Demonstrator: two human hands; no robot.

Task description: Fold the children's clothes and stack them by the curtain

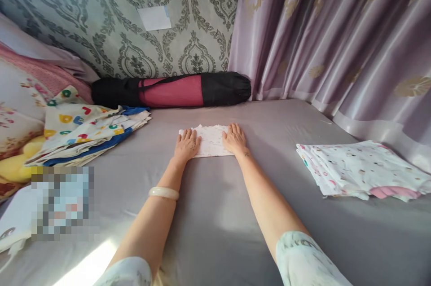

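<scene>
A small folded white cloth (211, 141) with a faint print lies flat on the grey sheet (215, 196). Its far edge looks slightly ruffled. My left hand (187, 143) rests flat on the cloth's left end, fingers stretched forward. On the right end lies my right hand (235, 138), palm down with the fingers extended. Neither hand grips the cloth; both press on it from above. What kind of garment or cloth it is, I cannot tell.
To the right sits a stack of folded printed clothes (367, 167). At left are a pile of patterned fabric (90, 129), a yellow plush item (20, 160) and a pixelated object (65, 203). A black and red rolled bag (171, 90) lies along the wall; purple curtains (323, 39) hang at right.
</scene>
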